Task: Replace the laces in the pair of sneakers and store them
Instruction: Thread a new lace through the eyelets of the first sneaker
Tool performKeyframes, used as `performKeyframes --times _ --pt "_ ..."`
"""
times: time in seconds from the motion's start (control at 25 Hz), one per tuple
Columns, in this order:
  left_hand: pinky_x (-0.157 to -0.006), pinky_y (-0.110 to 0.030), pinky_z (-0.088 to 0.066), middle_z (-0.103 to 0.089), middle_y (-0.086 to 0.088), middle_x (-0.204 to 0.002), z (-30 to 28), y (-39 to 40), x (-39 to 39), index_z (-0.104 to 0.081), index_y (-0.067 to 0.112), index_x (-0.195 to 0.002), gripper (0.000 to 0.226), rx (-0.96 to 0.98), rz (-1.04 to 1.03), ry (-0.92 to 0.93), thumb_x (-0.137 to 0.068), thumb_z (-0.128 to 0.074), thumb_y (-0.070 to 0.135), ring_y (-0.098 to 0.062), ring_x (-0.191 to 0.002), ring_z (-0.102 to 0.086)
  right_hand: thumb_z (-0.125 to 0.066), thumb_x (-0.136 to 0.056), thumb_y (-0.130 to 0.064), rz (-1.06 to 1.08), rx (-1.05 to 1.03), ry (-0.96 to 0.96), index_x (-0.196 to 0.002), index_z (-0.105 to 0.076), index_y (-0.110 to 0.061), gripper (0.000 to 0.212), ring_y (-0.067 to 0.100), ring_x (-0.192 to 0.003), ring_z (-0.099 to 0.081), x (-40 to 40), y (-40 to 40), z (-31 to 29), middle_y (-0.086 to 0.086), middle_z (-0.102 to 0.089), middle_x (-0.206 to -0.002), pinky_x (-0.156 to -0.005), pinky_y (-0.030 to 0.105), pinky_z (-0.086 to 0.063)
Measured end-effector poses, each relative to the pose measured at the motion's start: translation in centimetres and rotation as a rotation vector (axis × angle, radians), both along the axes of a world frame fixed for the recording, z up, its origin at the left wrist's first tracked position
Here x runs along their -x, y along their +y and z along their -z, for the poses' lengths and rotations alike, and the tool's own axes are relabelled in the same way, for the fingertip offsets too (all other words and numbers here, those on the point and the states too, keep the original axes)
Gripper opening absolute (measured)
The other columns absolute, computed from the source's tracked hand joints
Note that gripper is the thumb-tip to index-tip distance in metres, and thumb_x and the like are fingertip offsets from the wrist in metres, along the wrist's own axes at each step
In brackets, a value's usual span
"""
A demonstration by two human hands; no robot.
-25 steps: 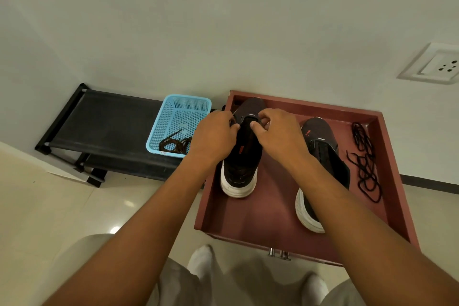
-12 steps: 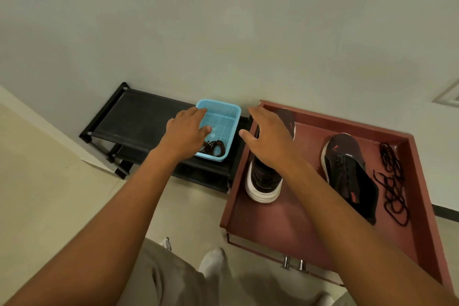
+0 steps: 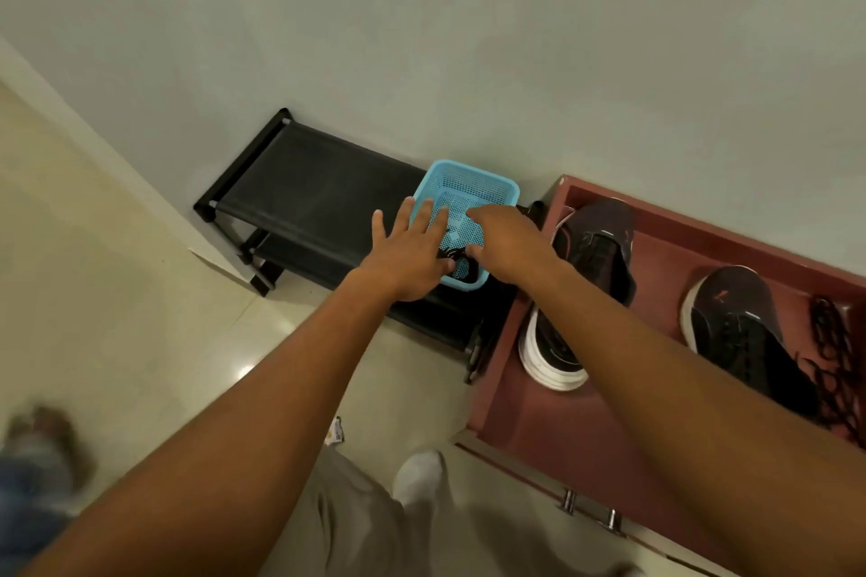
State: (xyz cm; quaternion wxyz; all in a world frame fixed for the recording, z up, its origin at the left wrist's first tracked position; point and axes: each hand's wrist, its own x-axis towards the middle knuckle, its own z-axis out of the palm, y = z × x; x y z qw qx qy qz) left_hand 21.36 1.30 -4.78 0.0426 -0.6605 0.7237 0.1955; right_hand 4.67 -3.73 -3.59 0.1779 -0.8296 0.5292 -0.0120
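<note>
Nearest us, our socked foot [image 3: 418,473] stands on the pale floor [image 3: 117,295]. At three o'clock the red tray [image 3: 553,426] holds two dark sneakers with white soles, one [image 3: 595,258] without laces, the other [image 3: 735,319] just beside a loose black lace [image 3: 834,370] at the tray's right edge. Further out, at twelve o'clock, our left hand [image 3: 403,258] spreads its fingers wide over the blue basket [image 3: 468,187] on the black rack [image 3: 318,206]. Our right hand [image 3: 503,244] reaches in with its fingers bent down; we cannot tell whether it grips the dark lace [image 3: 451,254] inside.
</note>
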Motion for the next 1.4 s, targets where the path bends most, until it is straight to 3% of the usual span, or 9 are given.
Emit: performKeyframes --times 0.12,0.24,0.32,0.4,0.64,0.84,0.92,1.2,1.4 --pt "-0.121 -0.064 0.014 0.016 -0.006 -0.171 0.5 -0.4 -0.5 0.01 0.023 -0.164 0.083 -0.039 -0.036 0.001 -0.106 -0.042 0.052 -0.03 -0.155 0.024 -0.07 -0.094 -0.025 -0.085 -0.009 0.198 -0.135 -0.059 -0.013 0.045 0.03 -0.124 -0.056 -1.2 -1.7 2.2 0.008 -0.064 -0.13 -0.105 0.045 -0.042" --pt "-0.12 -0.064 0.014 0.017 -0.008 -0.171 0.8 -0.8 -0.8 0.011 0.023 -0.163 0.084 -0.062 -0.059 0.001 -0.105 -0.043 0.052 -0.031 -0.155 0.023 -0.068 -0.091 -0.022 -0.127 0.015 0.363 -0.114 -0.062 -0.018 0.024 0.025 -0.112 -0.059 -2.3 -2.5 3.5 0.001 -0.064 -0.105 -0.105 0.049 -0.033" --pt "-0.121 -0.064 0.014 0.016 -0.008 -0.171 1.1 -0.9 -0.8 0.009 0.023 -0.164 0.084 -0.069 -0.073 0.003 -0.105 -0.043 0.052 -0.032 -0.155 0.023 -0.067 -0.09 -0.02 -0.129 0.026 0.412 -0.098 -0.054 -0.018 0.015 0.024 -0.106 -0.06 -2.9 -2.8 4.2 -0.001 -0.056 -0.092 -0.106 0.051 -0.032" --pt "-0.121 -0.065 0.013 0.014 -0.009 -0.171 1.2 -1.2 -0.6 0.008 0.023 -0.164 0.083 -0.067 -0.091 0.01 -0.105 -0.044 0.051 -0.032 -0.156 0.021 -0.064 -0.091 -0.016 -0.129 0.051 0.419 -0.094 -0.046 -0.02 0.018 0.025 -0.106 -0.061 -3.2 -2.9 4.7 -0.001 -0.051 -0.089 -0.108 0.052 -0.032" --pt "-0.122 -0.066 0.009 0.01 -0.01 -0.172 0.9 -1.7 -0.5 0.004 0.021 -0.164 0.082 -0.058 -0.113 0.01 -0.105 -0.047 0.046 -0.034 -0.156 0.017 -0.062 -0.09 -0.006 -0.078 0.073 0.336 -0.094 -0.047 -0.02 0.021 0.027 -0.104 -0.062 -3.6 -3.1 5.1 0.0 -0.051 -0.089 -0.109 0.051 -0.032" --pt "-0.122 -0.066 0.009 0.008 -0.011 -0.172 0.4 -1.7 -0.7 0.004 0.02 -0.164 0.083 -0.071 -0.13 0.015 -0.105 -0.049 0.045 -0.035 -0.157 0.015 -0.063 -0.085 0.002 -0.026 0.091 0.267 -0.093 -0.061 -0.015 0.018 0.027 -0.099 -0.061 -2.8 -4.1 4.0 -0.002 -0.056 -0.085 -0.107 0.051 -0.032" --pt "-0.122 -0.066 0.009 0.008 -0.011 -0.172 0.0 -1.8 -0.6 0.003 0.019 -0.164 0.083 -0.065 -0.131 0.024 -0.105 -0.049 0.045 -0.035 -0.157 0.015 -0.065 -0.085 0.0 0.0 0.121 0.232 -0.097 -0.067 -0.013 0.018 0.027 -0.1 -0.061 -2.3 -4.5 3.0 0.001 -0.065 -0.093 -0.107 0.052 -0.033" --pt "-0.122 -0.067 0.008 0.005 -0.01 -0.172 -1.0 -2.3 1.3 0.004 0.019 -0.164 0.083 -0.031 -0.11 0.058 -0.105 -0.048 0.046 -0.034 -0.157 0.012 -0.069 -0.088 -0.011 0.101 0.184 0.056 -0.102 -0.073 -0.016 0.016 0.027 -0.105 -0.062 1.2 -5.6 -2.8 0.003 -0.07 -0.105 -0.099 0.045 -0.039" --pt "-0.121 -0.066 0.005 0.004 -0.01 -0.172 -2.5 -3.0 5.6 0.006 0.018 -0.164 0.081 0.01 -0.063 0.043 -0.107 -0.045 0.046 -0.034 -0.158 0.009 -0.071 -0.084 -0.012 0.163 0.227 -0.051 -0.097 -0.075 -0.018 0.015 0.024 -0.098 -0.066 5.1 -5.2 -8.1 0.002 -0.073 -0.101 -0.093 0.044 -0.053"
